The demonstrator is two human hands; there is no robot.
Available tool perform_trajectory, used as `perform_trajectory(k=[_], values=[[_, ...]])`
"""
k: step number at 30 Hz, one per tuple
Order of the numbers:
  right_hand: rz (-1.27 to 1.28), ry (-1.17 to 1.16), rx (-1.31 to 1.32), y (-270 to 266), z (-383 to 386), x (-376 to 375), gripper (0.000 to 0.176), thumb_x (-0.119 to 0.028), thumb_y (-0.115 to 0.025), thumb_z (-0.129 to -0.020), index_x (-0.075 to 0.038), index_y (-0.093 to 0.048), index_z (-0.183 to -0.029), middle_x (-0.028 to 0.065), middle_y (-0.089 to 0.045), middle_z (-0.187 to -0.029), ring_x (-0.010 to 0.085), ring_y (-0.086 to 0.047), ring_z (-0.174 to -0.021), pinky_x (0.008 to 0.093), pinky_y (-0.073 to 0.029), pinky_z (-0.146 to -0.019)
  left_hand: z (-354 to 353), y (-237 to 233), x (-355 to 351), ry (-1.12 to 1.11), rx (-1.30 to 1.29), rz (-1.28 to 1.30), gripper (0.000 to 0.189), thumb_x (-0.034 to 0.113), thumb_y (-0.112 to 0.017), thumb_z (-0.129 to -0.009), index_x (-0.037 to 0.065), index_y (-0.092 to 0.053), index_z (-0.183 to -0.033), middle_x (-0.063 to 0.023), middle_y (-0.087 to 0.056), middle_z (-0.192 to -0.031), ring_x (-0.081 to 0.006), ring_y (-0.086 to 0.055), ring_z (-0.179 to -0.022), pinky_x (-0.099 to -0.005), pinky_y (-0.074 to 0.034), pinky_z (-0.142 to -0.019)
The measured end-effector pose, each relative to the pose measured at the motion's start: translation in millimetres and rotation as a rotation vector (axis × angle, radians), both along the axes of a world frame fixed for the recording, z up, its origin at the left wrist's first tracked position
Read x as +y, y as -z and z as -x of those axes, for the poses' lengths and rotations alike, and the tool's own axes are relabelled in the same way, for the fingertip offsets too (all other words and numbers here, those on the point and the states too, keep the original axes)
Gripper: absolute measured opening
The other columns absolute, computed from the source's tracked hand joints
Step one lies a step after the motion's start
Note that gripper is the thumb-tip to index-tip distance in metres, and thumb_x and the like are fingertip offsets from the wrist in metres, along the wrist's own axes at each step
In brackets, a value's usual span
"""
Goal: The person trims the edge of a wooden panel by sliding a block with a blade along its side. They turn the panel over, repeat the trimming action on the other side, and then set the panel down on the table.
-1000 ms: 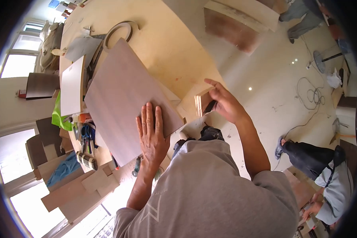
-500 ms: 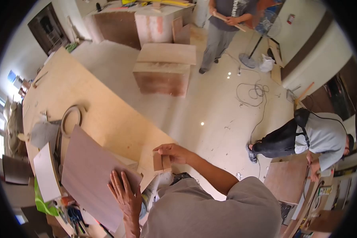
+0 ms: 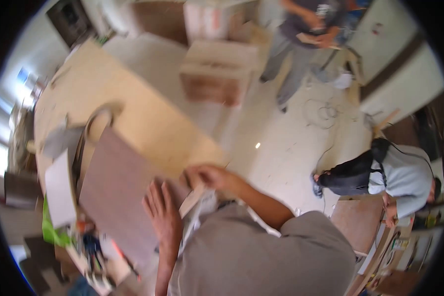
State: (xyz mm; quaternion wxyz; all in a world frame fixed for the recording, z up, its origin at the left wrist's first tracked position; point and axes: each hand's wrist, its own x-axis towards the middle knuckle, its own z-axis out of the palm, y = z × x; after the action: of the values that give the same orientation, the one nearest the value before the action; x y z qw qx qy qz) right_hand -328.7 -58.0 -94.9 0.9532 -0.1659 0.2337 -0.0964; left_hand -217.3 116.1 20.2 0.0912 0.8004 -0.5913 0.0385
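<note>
The frame is blurred by motion. My left hand [image 3: 163, 214] lies flat, fingers spread, on the near corner of a large brown laminate sheet [image 3: 118, 190] that rests on the plywood workbench [image 3: 133, 113]. My right hand [image 3: 207, 176] is at the sheet's right edge near the bench corner, fingers curled; the small wood block it held earlier is hidden or lost in the blur, so I cannot tell what it grips.
A white panel [image 3: 60, 190], a ring-shaped cutout [image 3: 97, 118] and small tools lie on the bench's left side. A wooden box [image 3: 221, 71] stands on the floor. One person [image 3: 303, 34] stands behind it; another [image 3: 385, 175] bends over at right. Cable [image 3: 325, 113] lies on the floor.
My right hand has come in from the bench corner to the sheet's edge beside my left hand. The camera has swung and the view has blurred.
</note>
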Motion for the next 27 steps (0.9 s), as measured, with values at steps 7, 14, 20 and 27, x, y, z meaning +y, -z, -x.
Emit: perform_trajectory(k=[7, 14, 20, 27], values=[[0.000, -0.152, -0.161, -39.3, 4.2, 7.1, 0.029, -0.039, -0.054, -0.097, -0.013, -0.062, -0.109, 0.0030, -0.070, -0.094, 0.0127, -0.067, -0.075, 0.0286, -0.054, -0.061, -10.1, -3.8, 0.8, -0.019, -0.014, 0.019, 0.062, -0.002, -0.047, -0.083, 0.000, -0.036, -0.143, -0.0236, -0.030, -0.151, -0.0374, -0.028, -0.141, -0.0550, -0.020, -0.114], [-0.168, 0.042, 0.026, -44.4, 2.2, 17.6, 0.026, -0.045, -0.052, -0.096, -0.020, -0.060, -0.096, -0.0047, -0.061, -0.075, 0.0108, -0.059, -0.067, 0.0298, -0.051, -0.063, 4.0, -18.3, -14.2, -0.013, -0.009, -0.001, 0.057, 0.005, -0.049, -0.083, -0.002, -0.040, -0.139, -0.0284, -0.032, -0.148, -0.0435, -0.029, -0.139, -0.0582, -0.019, -0.113], [-0.175, -0.025, 0.072, -79.2, 6.3, 12.1, 0.034, -0.047, -0.057, -0.094, -0.015, -0.056, -0.082, -0.0016, -0.056, -0.065, 0.0134, -0.056, -0.055, 0.0291, -0.050, -0.057, 1.4, -20.3, -7.3, 0.037, -0.354, -0.141, 0.065, 0.039, -0.050, -0.096, 0.005, -0.031, -0.148, -0.0188, -0.031, -0.152, -0.0405, -0.029, -0.139, -0.0560, -0.028, -0.110], [-0.200, -0.006, -0.137, -34.5, 8.5, 27.4, 0.032, -0.043, -0.058, -0.094, -0.012, -0.056, -0.102, 0.0044, -0.065, -0.088, 0.0186, -0.064, -0.081, 0.0399, -0.053, -0.077, 6.7, -36.0, -4.6, 0.071, 0.096, 0.020, 0.079, 0.044, -0.057, -0.089, -0.006, -0.030, -0.144, -0.0273, -0.024, -0.152, -0.0428, -0.021, -0.142, -0.0583, -0.013, -0.114]])
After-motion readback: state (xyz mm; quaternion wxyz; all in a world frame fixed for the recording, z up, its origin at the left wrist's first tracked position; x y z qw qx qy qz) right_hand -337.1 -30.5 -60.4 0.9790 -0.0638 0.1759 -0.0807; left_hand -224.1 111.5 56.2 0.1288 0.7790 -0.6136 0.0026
